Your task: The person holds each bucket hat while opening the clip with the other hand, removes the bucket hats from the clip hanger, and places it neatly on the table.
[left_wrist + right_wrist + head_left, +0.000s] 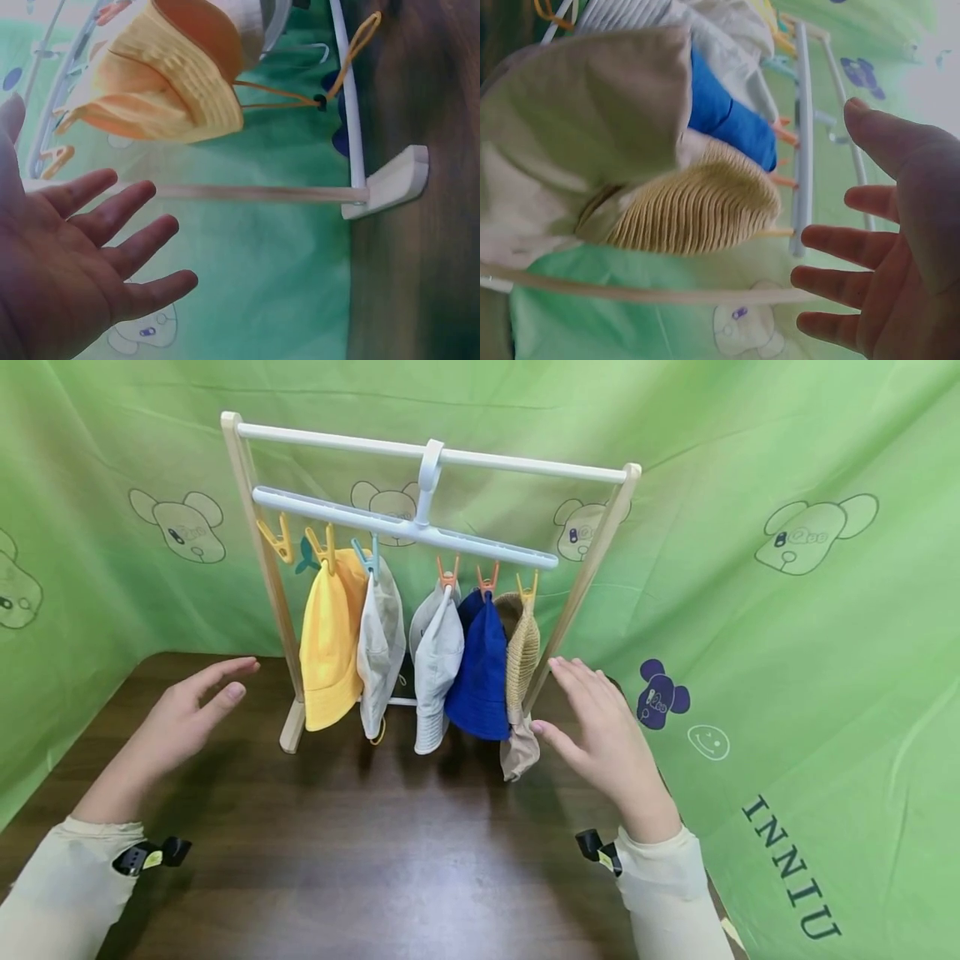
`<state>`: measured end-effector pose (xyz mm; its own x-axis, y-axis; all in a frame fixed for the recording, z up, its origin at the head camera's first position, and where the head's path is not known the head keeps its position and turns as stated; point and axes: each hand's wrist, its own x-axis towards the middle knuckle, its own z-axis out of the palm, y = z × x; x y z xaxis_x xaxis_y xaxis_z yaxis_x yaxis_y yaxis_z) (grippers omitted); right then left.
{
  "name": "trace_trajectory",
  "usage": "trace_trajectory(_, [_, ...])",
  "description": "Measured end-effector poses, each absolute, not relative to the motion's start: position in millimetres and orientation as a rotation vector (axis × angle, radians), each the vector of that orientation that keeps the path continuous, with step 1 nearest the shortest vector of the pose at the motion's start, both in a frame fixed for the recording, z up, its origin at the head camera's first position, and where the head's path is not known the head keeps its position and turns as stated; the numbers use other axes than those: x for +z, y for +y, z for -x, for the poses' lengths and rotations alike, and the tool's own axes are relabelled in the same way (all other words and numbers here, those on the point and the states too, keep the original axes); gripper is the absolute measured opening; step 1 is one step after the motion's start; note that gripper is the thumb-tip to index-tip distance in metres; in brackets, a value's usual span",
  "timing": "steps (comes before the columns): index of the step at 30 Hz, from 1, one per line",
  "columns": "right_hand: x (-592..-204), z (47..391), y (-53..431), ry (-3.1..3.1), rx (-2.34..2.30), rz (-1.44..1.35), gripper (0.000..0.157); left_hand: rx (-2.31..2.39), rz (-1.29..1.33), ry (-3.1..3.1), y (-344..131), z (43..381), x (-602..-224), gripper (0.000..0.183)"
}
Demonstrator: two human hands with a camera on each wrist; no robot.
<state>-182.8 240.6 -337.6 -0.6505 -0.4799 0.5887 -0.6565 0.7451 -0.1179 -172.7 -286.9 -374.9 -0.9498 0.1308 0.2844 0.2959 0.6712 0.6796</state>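
Several hats hang by clothespins from a pale blue clip hanger (405, 530) on a small rack. From left come a yellow bucket hat (330, 647), a light grey hat (381, 652), a whitish hat (439, 664), a blue bucket hat (483, 668) and a tan ribbed hat (522, 664) with a beige cloth part. My left hand (183, 710) is held in the air left of the rack, its fingers extended and touching nothing. On the other side my right hand (603, 735) hovers beside the tan hat, fingers spread; both palms show in the wrist views.
The rack has wooden side posts (262, 560) and a white top bar (337, 441), and stands on a dark brown table (390, 860). An unused yellow clothespin (277, 539) hangs at the hanger's left end. Green printed cloth (787, 635) surrounds the table's back and sides.
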Motion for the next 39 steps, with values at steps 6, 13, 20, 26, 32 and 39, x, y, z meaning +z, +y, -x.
trace_trajectory(6, [-336,180,224,-2.381,0.478,-0.891,0.075,-1.186,0.271,-2.655,-280,175,-364,0.047])
trace_trajectory(13, [-337,176,204,-2.360,0.509,-0.928,0.074,-1.175,0.228,-2.713,-271,179,-348,0.061])
trace_trajectory(20, [-335,177,193,-2.354,0.521,-0.958,0.071,-1.187,0.234,-2.728,-259,184,-339,0.060])
trace_trajectory(26, [-336,180,181,-2.344,0.514,-1.005,0.070,-1.186,0.258,-2.728,-250,190,-331,0.064])
trace_trajectory(32, [-334,180,166,-2.368,0.509,-1.027,0.070,-1.187,0.254,-2.734,-243,200,-317,0.067])
trace_trajectory(39, [-334,176,151,-2.373,0.503,-1.062,0.070,-1.347,0.267,-2.718,-233,213,-304,0.077])
